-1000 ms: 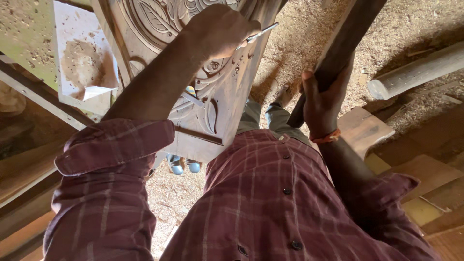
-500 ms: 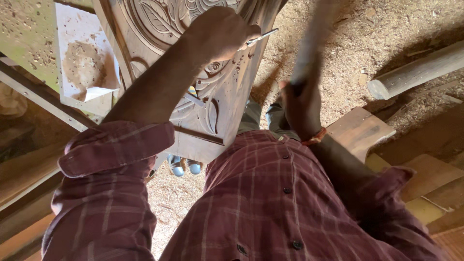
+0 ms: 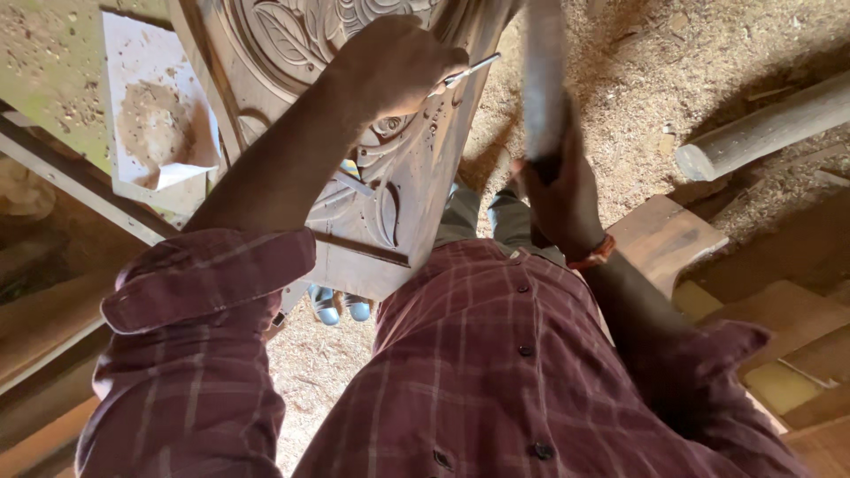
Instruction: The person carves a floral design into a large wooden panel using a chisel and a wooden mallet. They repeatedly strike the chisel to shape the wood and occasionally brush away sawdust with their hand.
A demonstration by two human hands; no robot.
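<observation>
A dark carved wooden panel (image 3: 292,53) with leaf patterns stands in front of me. My left hand (image 3: 390,62) is closed around a thin metal chisel (image 3: 469,69) whose tip rests against the carving. My right hand (image 3: 558,190) grips a wooden mallet (image 3: 542,80), raised upright and blurred, just right of the chisel. An orange band sits on my right wrist. My maroon checked shirt fills the lower view.
A pale sheet with a sawdust patch (image 3: 159,124) lies at the left on a bench. Sawdust covers the floor (image 3: 655,62). A round log (image 3: 770,124) lies at the right, wooden blocks (image 3: 664,239) below it. Blue sandals (image 3: 341,305) show under the panel.
My right hand has swung the mallet from the far right in towards the chisel. My left hand and the chisel stay in place on the carving.
</observation>
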